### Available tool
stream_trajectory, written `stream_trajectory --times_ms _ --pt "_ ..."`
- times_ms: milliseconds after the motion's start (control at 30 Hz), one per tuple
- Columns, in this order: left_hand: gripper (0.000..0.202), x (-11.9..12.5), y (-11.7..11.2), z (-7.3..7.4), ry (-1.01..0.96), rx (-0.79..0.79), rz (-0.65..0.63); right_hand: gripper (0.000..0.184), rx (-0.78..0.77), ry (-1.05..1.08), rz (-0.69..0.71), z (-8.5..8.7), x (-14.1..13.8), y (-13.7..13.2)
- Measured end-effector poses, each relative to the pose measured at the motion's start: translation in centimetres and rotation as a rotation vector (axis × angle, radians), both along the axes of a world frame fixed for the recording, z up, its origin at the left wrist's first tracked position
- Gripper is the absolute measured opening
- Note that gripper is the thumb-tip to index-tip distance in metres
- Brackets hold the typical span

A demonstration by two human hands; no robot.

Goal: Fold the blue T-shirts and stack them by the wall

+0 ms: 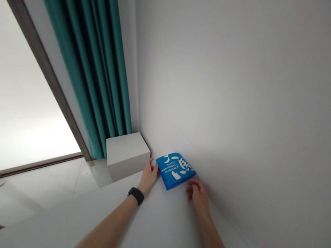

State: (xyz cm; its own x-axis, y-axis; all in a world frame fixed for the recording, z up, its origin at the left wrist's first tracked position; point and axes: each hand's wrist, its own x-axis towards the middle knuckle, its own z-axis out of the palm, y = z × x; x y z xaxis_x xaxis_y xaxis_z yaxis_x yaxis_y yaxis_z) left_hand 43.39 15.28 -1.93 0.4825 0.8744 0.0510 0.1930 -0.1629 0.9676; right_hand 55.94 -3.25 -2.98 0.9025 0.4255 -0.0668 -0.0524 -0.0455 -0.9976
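One bright blue, flat, roughly square packet of folded sheet material (175, 171), printed with white shapes and lettering that includes "DALIAN" and "MARATHON", lies on a smooth white tabletop (166, 226), close to the plain pale wall (227, 86); whether it touches the wall I cannot tell. It looks light and pliable, probably thin fabric or soft plastic, with a slightly slick face and little to break. Its layers could slide or spring open if only the top one is taken, so the better hold seems to be at opposite edges, thumb above and fingers beneath the whole stack.

The left hand (150, 174) is at the packet's left edge, thumb against it; whether the fingers pinch it I cannot tell. The right hand (200, 196) is just beside the near right corner, its fingers loosely curled and parted, with nothing visible between them.

A black band (136, 195) circles the left wrist. Beyond that hand stands a white, box-shaped block (128, 149), and behind it hangs a pleated teal fabric curtain (93, 58).
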Motion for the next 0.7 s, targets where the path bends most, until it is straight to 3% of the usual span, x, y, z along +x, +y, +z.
stream_trajectory --times_ms 167,333,467,700 --pt "0.053 -0.8 -3.5 -0.6 0.178 0.273 -0.067 0.031 -0.042 -0.067 -0.043 -0.3 1.0 -0.4" --pt "0.043 -1.5 -6.1 -0.4 0.252 0.538 -0.128 0.051 -0.13 -0.382 -0.008 -0.4 1.5 0.2" --pt "0.037 -1.7 -6.6 -0.2 0.29 0.56 -0.203 0.051 -0.172 -0.551 -0.024 -0.7 1.6 1.0" --pt "0.024 -1.4 -6.3 -0.9 0.206 0.515 -0.257 0.054 -0.182 -0.486 -0.017 -1.2 2.2 1.3"
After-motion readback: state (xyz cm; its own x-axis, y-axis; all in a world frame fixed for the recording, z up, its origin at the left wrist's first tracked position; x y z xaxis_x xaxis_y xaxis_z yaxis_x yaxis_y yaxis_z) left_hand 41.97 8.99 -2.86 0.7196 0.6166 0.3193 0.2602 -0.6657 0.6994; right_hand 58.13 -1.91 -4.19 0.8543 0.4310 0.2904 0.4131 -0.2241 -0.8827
